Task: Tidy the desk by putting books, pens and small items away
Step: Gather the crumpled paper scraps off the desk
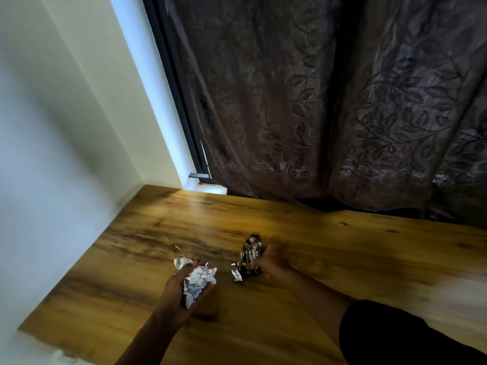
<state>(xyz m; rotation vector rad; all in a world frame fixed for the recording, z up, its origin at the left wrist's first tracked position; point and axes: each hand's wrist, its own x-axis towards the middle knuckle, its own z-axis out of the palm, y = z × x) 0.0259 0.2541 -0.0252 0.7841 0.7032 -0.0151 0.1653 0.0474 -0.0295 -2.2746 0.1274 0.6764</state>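
- The left hand (181, 288), in the lower middle of the frame, cups a crumpled paper ball (196, 280); its fingers (188, 267) curl loosely around the wad rather than pressing it tight. A loose cup like this could let the paper spring open and slip onto the surface (342, 259), likely if the hand tips while it carries.
- The right hand (274, 262), just right of centre, closes on a dark snack wrapper (250, 255) that stands up from the wood. The fingers are pinched against the wrapper's right edge, though blur hides exactly how many are in contact.
- A small foil scrap (236, 273) lies at the wrapper's lower left, touching or nearly touching it; I cannot tell whether it is attached. If it is a separate piece, lifting the wrapper would probably leave it behind, and the tidy would be incomplete.
- Foil is slick and crackly, so an edge pinch may slide off as the hand rises; a firmer scrunch into the palm would be safer.
- With both hands full, neither is free to catch a dropped piece.
- The curtain (342, 101) hangs down to the far edge in the upper right of the frame; anything flicked that way could vanish behind its hem.
- No bin or container shows, so where the rubbish should go cannot be judged.
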